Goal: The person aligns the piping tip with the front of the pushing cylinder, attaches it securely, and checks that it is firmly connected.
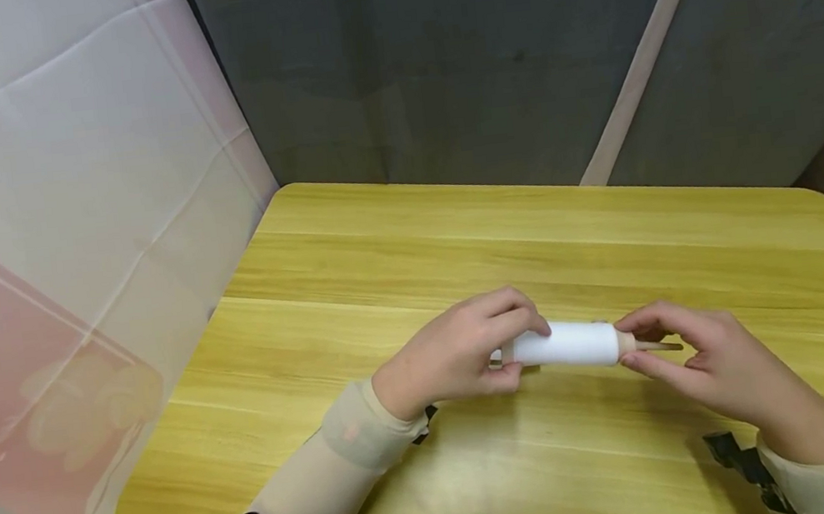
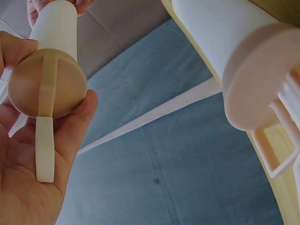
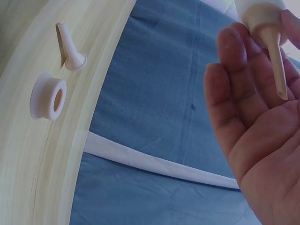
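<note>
A white cylinder point(image 1: 568, 345) with beige ends, shaped like a syringe, lies level between both hands over the table. My left hand point(image 1: 460, 352) holds its left end, fingers over the top and thumb below. In the left wrist view that end is a round beige cap point(image 2: 70, 89) with a pale flat bar point(image 2: 45, 154) sticking out toward the palm. My right hand point(image 1: 717, 359) pinches the beige collar point(image 1: 626, 342) at the other end between thumb and forefinger. From this collar a thin nozzle point(image 3: 277, 70) points into the right palm.
On the wooden table point(image 1: 351, 255), a pale funnel-like tip point(image 3: 72, 51) and a ring-shaped cap point(image 3: 49, 97) stand apart in the right wrist view. A second white cylinder point(image 2: 218, 23) with a beige flange and squared loop handles point(image 2: 276, 140) shows in the left wrist view.
</note>
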{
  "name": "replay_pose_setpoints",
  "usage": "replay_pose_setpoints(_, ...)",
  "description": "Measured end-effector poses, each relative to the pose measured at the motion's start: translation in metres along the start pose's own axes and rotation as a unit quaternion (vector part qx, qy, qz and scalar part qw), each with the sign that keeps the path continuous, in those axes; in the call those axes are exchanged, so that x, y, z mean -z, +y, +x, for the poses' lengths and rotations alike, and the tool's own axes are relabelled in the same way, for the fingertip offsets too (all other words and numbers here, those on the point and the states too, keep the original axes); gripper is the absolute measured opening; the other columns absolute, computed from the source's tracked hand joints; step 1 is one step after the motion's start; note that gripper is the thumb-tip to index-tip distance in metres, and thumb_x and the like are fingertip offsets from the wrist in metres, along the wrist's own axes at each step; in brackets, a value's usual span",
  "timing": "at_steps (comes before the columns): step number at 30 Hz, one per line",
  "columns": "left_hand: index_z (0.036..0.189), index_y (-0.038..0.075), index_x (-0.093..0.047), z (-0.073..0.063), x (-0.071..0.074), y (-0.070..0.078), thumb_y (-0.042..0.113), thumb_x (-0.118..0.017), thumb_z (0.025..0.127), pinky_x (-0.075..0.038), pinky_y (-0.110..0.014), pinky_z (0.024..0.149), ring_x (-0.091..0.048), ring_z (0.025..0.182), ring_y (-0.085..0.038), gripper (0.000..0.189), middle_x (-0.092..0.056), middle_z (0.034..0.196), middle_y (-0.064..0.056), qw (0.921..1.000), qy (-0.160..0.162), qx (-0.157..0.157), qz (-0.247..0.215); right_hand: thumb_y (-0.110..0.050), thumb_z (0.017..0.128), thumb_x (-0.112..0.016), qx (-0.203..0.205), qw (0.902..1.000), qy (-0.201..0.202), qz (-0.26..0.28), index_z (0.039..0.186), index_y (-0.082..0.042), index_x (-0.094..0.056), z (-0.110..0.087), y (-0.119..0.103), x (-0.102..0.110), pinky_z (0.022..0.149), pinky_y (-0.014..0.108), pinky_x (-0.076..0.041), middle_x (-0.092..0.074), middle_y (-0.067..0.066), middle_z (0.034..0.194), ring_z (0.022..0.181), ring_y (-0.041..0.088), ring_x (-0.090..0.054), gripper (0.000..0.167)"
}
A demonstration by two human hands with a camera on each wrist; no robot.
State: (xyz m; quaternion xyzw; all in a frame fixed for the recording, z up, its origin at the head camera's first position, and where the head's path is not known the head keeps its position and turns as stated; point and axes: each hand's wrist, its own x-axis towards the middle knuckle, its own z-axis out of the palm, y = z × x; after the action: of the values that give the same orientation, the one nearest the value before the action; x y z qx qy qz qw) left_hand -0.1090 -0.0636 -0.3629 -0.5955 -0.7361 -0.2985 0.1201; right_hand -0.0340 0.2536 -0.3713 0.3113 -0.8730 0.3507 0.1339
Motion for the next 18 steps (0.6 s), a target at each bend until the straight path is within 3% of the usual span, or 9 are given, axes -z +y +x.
replay_pose_setpoints(4, 0.114, 0.006, -0.069, -0.0001, -0.0004, 0.0002, 0.006, -0.079, 0.082, -0.049, -0.018, 0.084, -0.062, 0.097, -0.013, 0.034, -0.067, 0.117, -0.006, 1.0000, 0.000, 0.001, -0.003, 0.002, 0.071, -0.095, 0.013, 0.9999, 0.006, 0.008, 0.123, -0.020, -0.072, 0.0005, -0.0004, -0.0008, 0.084, 0.017, -0.055, -0.076, -0.009, 0.115, 0.097, 0.007, -0.071, 0.061)
replay_pose_setpoints(7, 0.114, 0.006, -0.069, -0.0007, -0.0009, -0.0004, 0.005, -0.079, 0.082, -0.049, -0.018, 0.084, -0.062, 0.097, -0.013, 0.033, -0.067, 0.117, -0.006, 1.0000, 0.000, 0.004, -0.006, -0.021, 0.081, -0.096, 0.028, 0.9994, 0.015, 0.013, 0.124, -0.015, -0.073, 0.0010, 0.0001, -0.0014, 0.089, 0.017, -0.053, -0.076, -0.005, 0.116, 0.099, 0.008, -0.070, 0.049)
replay_pose_setpoints(10, 0.114, 0.006, -0.069, -0.0011, -0.0010, -0.0012, 0.004, -0.077, 0.082, -0.048, -0.018, 0.084, -0.061, 0.097, -0.012, 0.034, -0.066, 0.117, -0.005, 0.9998, 0.000, 0.011, -0.014, -0.047, 0.092, -0.083, 0.024, 0.9995, 0.017, 0.011, 0.121, -0.014, -0.074, 0.0013, -0.0009, -0.0009, 0.091, 0.016, -0.052, -0.075, -0.004, 0.114, 0.100, 0.006, -0.068, 0.045)
replay_pose_setpoints(13, 0.114, 0.007, -0.069, -0.0014, -0.0008, -0.0014, 0.004, -0.077, 0.082, -0.047, -0.017, 0.084, -0.060, 0.097, -0.011, 0.034, -0.066, 0.117, -0.005, 0.9997, -0.002, 0.016, -0.017, -0.047, 0.094, -0.080, 0.026, 0.9995, 0.019, 0.007, 0.117, -0.016, -0.075, 0.0017, -0.0017, -0.0007, 0.088, 0.015, -0.053, -0.075, -0.006, 0.111, 0.098, 0.006, -0.068, 0.039)
replay_pose_setpoints(18, 0.115, 0.007, -0.069, -0.0010, -0.0001, -0.0005, 0.005, -0.077, 0.082, -0.047, -0.017, 0.085, -0.059, 0.098, -0.010, 0.034, -0.066, 0.118, -0.004, 0.9997, -0.004, 0.016, -0.015, -0.021, 0.084, -0.094, 0.033, 0.9991, 0.025, 0.007, 0.116, -0.018, -0.076, 0.0005, -0.0005, -0.0007, 0.086, 0.015, -0.055, -0.075, -0.006, 0.110, 0.097, 0.006, -0.070, 0.037)
